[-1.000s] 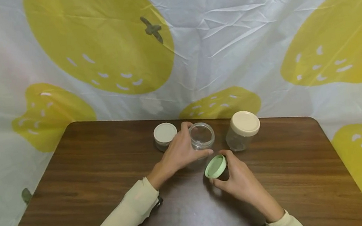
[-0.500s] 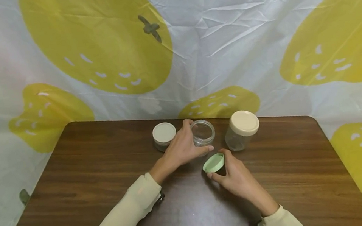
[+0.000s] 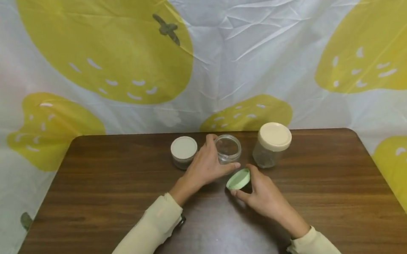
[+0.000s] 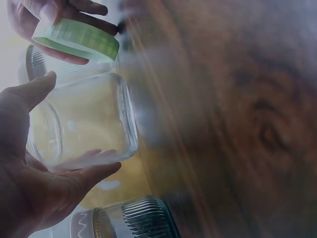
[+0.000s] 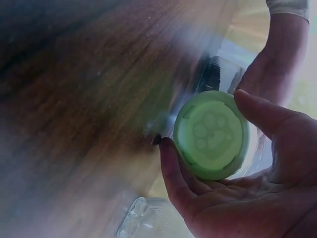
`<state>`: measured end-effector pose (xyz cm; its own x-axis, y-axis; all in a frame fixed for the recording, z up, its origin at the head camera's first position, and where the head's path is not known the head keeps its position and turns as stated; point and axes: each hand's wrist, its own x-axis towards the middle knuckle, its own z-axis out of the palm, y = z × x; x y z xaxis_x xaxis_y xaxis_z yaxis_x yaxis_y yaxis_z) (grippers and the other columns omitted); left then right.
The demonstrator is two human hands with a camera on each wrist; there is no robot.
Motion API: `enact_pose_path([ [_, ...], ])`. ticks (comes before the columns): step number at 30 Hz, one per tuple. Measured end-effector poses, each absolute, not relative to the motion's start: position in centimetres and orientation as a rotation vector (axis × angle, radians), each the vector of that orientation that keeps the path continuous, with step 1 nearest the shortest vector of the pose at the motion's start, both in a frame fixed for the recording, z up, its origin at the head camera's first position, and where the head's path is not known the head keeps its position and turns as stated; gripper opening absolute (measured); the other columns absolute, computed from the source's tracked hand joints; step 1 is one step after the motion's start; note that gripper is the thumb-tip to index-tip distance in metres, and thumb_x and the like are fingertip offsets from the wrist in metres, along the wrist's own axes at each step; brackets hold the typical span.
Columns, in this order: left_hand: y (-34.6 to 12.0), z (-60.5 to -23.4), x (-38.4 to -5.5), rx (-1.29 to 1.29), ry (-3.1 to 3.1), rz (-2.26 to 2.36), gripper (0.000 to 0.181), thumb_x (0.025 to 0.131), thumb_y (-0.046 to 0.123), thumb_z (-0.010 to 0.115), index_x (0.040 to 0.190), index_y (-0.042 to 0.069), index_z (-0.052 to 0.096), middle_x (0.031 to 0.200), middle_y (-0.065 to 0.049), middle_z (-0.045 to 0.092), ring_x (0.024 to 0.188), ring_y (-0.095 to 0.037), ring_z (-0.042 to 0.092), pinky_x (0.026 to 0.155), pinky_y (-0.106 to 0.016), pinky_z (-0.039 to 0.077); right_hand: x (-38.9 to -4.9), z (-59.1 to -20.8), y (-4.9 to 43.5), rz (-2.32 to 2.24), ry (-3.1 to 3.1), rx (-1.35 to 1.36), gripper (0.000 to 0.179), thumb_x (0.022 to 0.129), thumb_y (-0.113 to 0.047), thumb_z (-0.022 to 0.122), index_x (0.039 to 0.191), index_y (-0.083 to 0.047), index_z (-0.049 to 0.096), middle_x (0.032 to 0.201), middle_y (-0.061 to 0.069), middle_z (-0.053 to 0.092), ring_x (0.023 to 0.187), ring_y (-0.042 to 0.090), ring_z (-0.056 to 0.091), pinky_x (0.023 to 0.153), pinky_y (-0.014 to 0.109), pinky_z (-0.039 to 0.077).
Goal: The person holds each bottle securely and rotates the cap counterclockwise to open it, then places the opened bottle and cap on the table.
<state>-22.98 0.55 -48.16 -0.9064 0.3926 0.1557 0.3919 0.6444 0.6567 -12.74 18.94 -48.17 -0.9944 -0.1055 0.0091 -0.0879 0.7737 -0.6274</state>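
Observation:
A clear, lidless jar (image 3: 229, 154) stands upright near the back of the table. My left hand (image 3: 206, 165) grips its side, thumb in front and fingers behind; in the left wrist view the jar (image 4: 91, 124) lies between them. Just in front of it, my right hand (image 3: 264, 194) pinches a round green lid (image 3: 239, 180) by its edge. The lid is tilted and apart from the jar's mouth. A paw-print relief shows on the lid (image 5: 212, 136) in the right wrist view.
To the left stands a low jar with a whitish lid (image 3: 184, 148), partly behind my left hand. A taller clear jar with a cream lid (image 3: 274, 137) is to the right. A lemon-print cloth (image 3: 215, 69) hangs behind the brown wooden table (image 3: 116, 168).
My right hand has moved slightly away from me toward the jar, and the green lid has tipped to a flatter-looking angle. The left hand and jar have shifted only slightly.

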Motion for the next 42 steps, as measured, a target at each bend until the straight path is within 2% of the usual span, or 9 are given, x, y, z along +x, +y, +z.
enact_pose_path([
  [13,0.39,-48.33,-22.75,0.640,2.869,1.103,0.104,0.078,0.059,0.088,0.148,0.005,0.033,0.138,-0.016,0.066,0.116,-0.033,0.071,0.095,-0.047,0.058,-13.25,-48.68,18.86,-1.038,2.919,-0.108,0.080,0.087,-0.035,0.086,0.146,0.003,0.047,0.118,0.021,0.073,0.110,0.036,0.071,0.095,0.053,0.056],
  [23,0.33,-48.52,-22.51,0.617,2.847,1.168,0.104,0.080,0.057,0.088,0.151,0.006,0.033,0.144,-0.017,0.054,0.122,-0.034,0.066,0.100,-0.050,0.056,-13.40,-48.70,19.12,-1.014,2.960,-0.136,0.073,0.083,-0.034,0.089,0.138,0.000,0.055,0.121,0.015,0.069,0.112,0.033,0.067,0.097,0.053,0.054],
  [35,0.26,-48.46,-22.35,0.584,2.852,1.138,0.101,0.081,0.053,0.088,0.151,0.008,0.031,0.141,-0.019,0.056,0.121,-0.036,0.067,0.099,-0.052,0.057,-13.25,-48.93,19.28,-1.016,2.928,-0.153,0.088,0.082,-0.027,0.089,0.151,0.003,0.043,0.138,0.022,0.062,0.124,0.038,0.063,0.104,0.056,0.051],
  [42,0.25,-48.74,-22.25,0.590,2.846,1.160,0.100,0.082,0.052,0.088,0.150,0.008,0.031,0.140,-0.020,0.056,0.121,-0.036,0.067,0.098,-0.051,0.057,-13.32,-49.01,19.63,-1.027,2.924,-0.253,0.105,0.078,-0.022,0.094,0.161,-0.004,0.033,0.152,0.021,0.056,0.134,0.043,0.058,0.106,0.060,0.049],
])
